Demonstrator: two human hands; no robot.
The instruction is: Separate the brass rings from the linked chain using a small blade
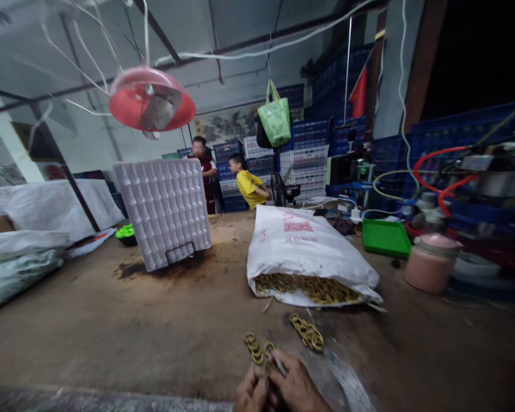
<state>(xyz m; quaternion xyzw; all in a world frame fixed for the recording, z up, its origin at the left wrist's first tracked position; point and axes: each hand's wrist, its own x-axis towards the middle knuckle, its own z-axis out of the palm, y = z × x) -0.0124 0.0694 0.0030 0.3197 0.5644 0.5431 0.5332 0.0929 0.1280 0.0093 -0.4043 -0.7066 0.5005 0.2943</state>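
Observation:
My two hands meet at the bottom edge of the head view. My left hand [252, 393] is curled, fingers closed around something small that I cannot make out. My right hand [296, 384] pinches a thin silvery piece [278, 363] beside small brass rings [254, 347] lying on the brown table [154, 320]. A second short row of brass rings [308, 333] lies just beyond. Behind them a white sack [304, 246] lies open toward me, full of brass rings [309, 288].
A white moulded tray [165, 209] stands tilted on a wire stand at mid-left. A pink jar [431, 260] and green tray [386, 237] sit right. White bags lie left. A red lamp [152, 103] hangs overhead. Two people stand far back by blue crates.

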